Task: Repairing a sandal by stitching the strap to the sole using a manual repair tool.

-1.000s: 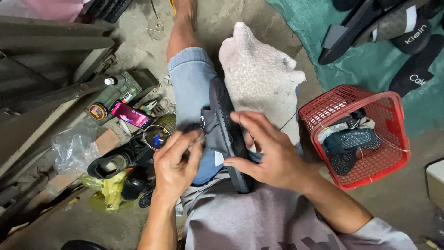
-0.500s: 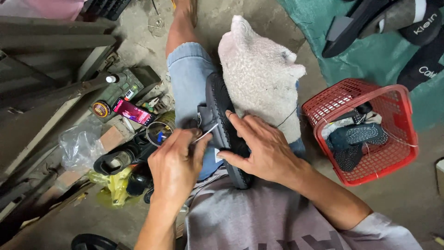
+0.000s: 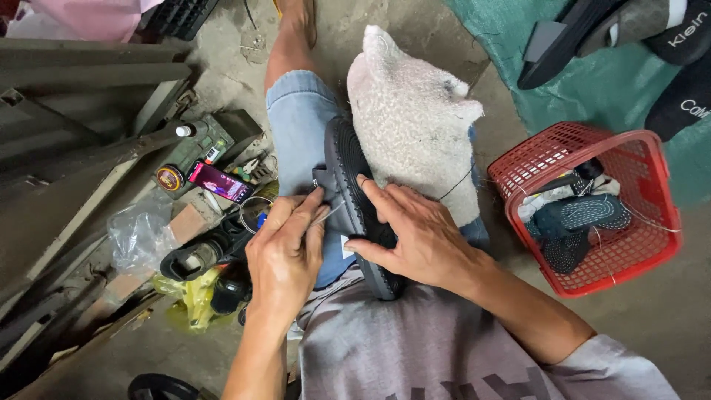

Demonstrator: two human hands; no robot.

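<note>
A dark grey slipper (image 3: 348, 174) lies sole-side up along my thigh, on my blue jeans, beside a woolly white cloth (image 3: 415, 118). My right hand (image 3: 418, 237) presses flat on the slipper's sole and grips its edge with the thumb. My left hand (image 3: 285, 252) pinches a thin metal needle or awl (image 3: 326, 217) whose tip points at the slipper's side. A thin thread (image 3: 455, 185) trails over the white cloth.
A red plastic basket (image 3: 629, 252) with dark footwear stands at the right on a green tarp. More black slippers (image 3: 592, 30) lie at top right. At the left are a phone (image 3: 220, 182), tins, a plastic bag (image 3: 141, 237), black sandals (image 3: 200, 255) and wooden planks.
The view has shifted slightly. My left hand has stayed at the slipper's side, working the needle, and my right hand has kept its hold on the sole.
</note>
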